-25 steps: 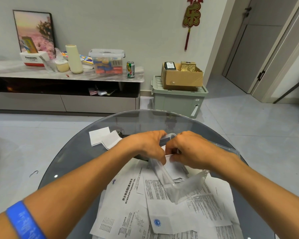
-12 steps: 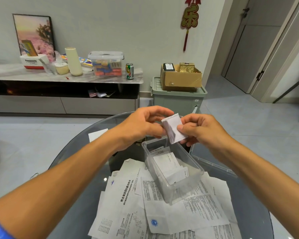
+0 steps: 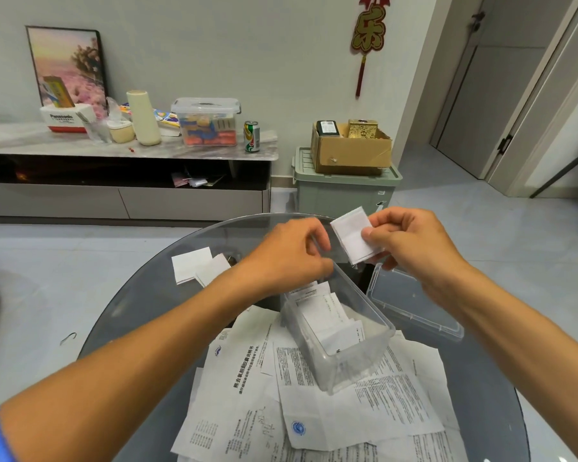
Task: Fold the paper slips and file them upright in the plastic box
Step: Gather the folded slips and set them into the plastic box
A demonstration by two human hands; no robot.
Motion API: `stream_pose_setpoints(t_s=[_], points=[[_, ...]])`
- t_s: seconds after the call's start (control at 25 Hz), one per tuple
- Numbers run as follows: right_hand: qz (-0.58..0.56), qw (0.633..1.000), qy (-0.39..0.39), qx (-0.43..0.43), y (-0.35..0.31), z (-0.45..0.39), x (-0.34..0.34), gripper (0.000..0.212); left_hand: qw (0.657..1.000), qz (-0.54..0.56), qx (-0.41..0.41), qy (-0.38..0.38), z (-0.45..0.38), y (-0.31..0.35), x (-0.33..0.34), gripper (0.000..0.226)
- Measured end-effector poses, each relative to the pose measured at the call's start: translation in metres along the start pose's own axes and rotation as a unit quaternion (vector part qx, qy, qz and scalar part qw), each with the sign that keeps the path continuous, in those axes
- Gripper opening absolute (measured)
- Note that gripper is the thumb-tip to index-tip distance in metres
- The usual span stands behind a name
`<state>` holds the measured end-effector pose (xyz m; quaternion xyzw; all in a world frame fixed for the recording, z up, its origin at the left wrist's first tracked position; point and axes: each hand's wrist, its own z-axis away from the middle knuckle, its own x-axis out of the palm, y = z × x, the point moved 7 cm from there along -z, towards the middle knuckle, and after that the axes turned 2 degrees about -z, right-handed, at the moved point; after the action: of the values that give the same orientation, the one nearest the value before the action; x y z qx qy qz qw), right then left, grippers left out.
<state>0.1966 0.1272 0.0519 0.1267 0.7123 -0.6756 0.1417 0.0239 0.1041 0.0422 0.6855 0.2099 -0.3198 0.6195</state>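
My right hand pinches a folded white slip up above the clear plastic box.

My left hand is curled loosely beside it, holding nothing I can see. The box sits on loose printed sheets on the glass worktop, several slips standing inside. One lid lies to its right; two blank folded slips lie left.

clear glossy plastic box, matt paper slips

"Panasonic" on the white box; "乐" on the red wall ornament.
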Motion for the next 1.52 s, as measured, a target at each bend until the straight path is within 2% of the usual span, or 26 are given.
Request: stream_pose_setpoints(t_s=[0.08, 0.16, 0.24, 0.36, 0.52, 0.64, 0.76, 1.0, 1.08, 1.16, 1.24, 1.32, 1.36, 1.44, 1.52], points=[[-0.035, 0.999, 0.036, 0.011, 0.003, -0.002, -0.006, 0.011, 0.975, -0.201, 0.035, -0.083, 0.008, 0.01, 0.018, 0.03], [-0.043, 0.998, 0.045, 0.017, 0.005, -0.002, -0.008, 0.011, 0.929, -0.322, 0.026, -0.179, 0.016, 0.011, 0.041, 0.043], [-0.033, 0.999, 0.034, 0.019, 0.006, -0.001, -0.002, 0.01, 0.898, -0.375, 0.011, -0.233, 0.018, 0.009, 0.059, 0.044], [-0.01, 1.0, 0.015, 0.02, 0.009, 0.002, 0.008, 0.008, 0.894, -0.391, 0.008, -0.219, 0.011, 0.008, 0.073, 0.042], [0.006, 1.0, -0.001, 0.022, 0.012, 0.004, 0.016, 0.006, 0.912, -0.375, -0.013, -0.164, 0.008, 0.002, 0.071, 0.047], [0.023, 0.999, -0.022, 0.023, 0.017, 0.005, 0.024, 0.006, 0.936, -0.335, -0.009, -0.11, 0.002, -0.004, 0.057, 0.034], [0.024, 0.999, -0.03, 0.023, 0.018, 0.007, 0.027, 0.006, 0.954, -0.287, -0.011, -0.088, -0.003, -0.013, 0.048, 0.03], [-0.055, 0.998, 0.005, 0.027, 0.015, 0.003, 0.014, 0.012, 0.972, -0.226, 0.015, -0.058, -0.007, -0.01, 0.026, 0.006], [-0.08, 0.996, 0.02, 0.024, 0.014, 0.001, 0.009, 0.01, 0.979, -0.199, 0.017, -0.043, -0.006, -0.009, 0.013, 0.009], [-0.11, 0.993, 0.029, 0.012, 0.012, -0.001, 0.005, 0.012, 0.986, -0.164, 0.012, -0.021, -0.007, -0.011, 0.0, 0.003], [-0.151, 0.988, 0.015, -0.011, 0.007, -0.002, 0.002, 0.017, 0.992, -0.124, 0.002, -0.003, -0.008, -0.015, -0.008, 0.007], [-0.163, 0.984, -0.044, -0.053, -0.003, 0.0, 0.005, 0.017, 0.996, -0.093, -0.014, 0.002, -0.009, -0.021, -0.01, 0.01], [-0.13, 0.983, -0.093, -0.085, -0.01, 0.004, 0.01, 0.015, 0.996, -0.086, -0.017, 0.002, -0.009, -0.023, -0.01, 0.012], [0.036, 0.966, -0.204, -0.152, -0.015, 0.016, 0.029, 0.011, 0.998, -0.066, -0.021, 0.002, -0.01, -0.024, -0.01, 0.018], [0.256, 0.899, -0.274, -0.226, -0.009, 0.028, 0.051, 0.011, 0.999, -0.017, -0.034, -0.001, -0.01, -0.026, -0.01, 0.023]])
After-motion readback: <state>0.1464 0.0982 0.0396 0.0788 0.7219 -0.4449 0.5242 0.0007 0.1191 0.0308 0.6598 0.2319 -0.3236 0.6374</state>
